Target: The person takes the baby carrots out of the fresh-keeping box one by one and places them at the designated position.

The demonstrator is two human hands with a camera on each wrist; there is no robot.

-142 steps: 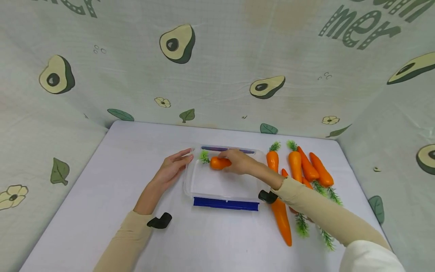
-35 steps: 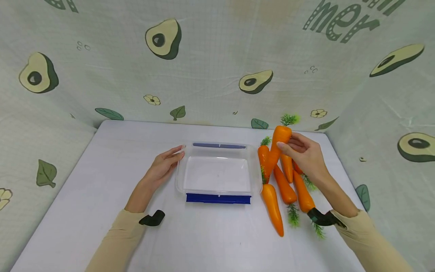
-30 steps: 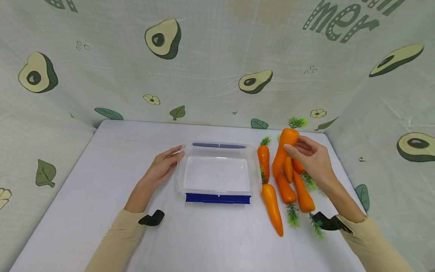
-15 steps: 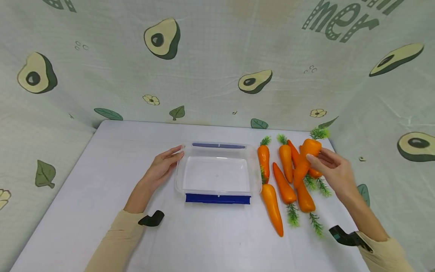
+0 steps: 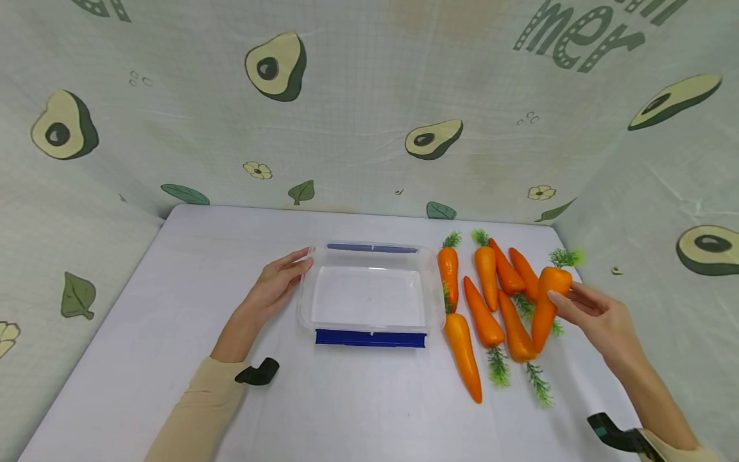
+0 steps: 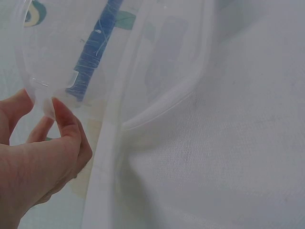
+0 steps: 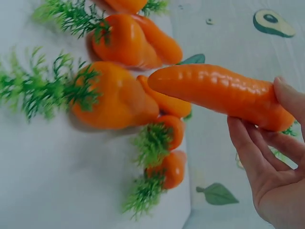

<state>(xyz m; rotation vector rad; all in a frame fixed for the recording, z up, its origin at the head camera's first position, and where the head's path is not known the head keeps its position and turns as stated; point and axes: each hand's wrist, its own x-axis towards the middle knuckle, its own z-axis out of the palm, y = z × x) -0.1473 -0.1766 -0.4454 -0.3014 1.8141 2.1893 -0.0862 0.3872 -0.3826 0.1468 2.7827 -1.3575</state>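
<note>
A clear plastic food container [image 5: 369, 298] with blue clips sits at the middle of the table. My left hand [image 5: 274, 285] pinches its left rim between thumb and fingers; the left wrist view shows the fingertips [image 6: 57, 107] at the clear edge. With thumb and fingers, my right hand [image 5: 597, 321] grips an orange carrot [image 5: 548, 301] by its thick end, the leafy top upward and the tip pointing down. This carrot [image 7: 214, 93] is above the table at the right side of the other carrots. No carrot lies inside the container.
Several orange carrots with green tops lie right of the container. One carrot [image 5: 462, 356] points toward the front, close to the container's right corner; another carrot [image 5: 486, 276] lies farther back. A patterned cloth [image 5: 358, 128] hangs behind the white table [image 5: 173, 308].
Earlier the right hand held a carrot over the container's back left. Since then it carried a carrot rightward across the pile, then toward the front. The left hand stayed at the container's rim.
</note>
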